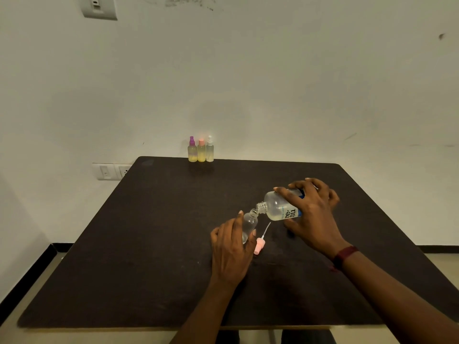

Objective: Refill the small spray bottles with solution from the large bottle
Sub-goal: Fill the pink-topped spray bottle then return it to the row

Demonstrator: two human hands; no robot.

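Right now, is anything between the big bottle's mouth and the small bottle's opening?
Nothing visible. The large bottle, tilted in the right hand, has its mouth at the open neck of the small bottle in the left hand. The pink spray cap lies on the table beside it.

A dark table is standing against the pale wall, with a switch plate sitting just beside its far left corner and another fitting hanging high above.

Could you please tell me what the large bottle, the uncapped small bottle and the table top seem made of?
Large bottle: translucent, slightly frosted plastic, probably; liquid shows through.
Uncapped small bottle: clear glossy plastic, probably; see-through, with highlights.
Table top: dark, matte, speckled; laminate or mat, unclear.
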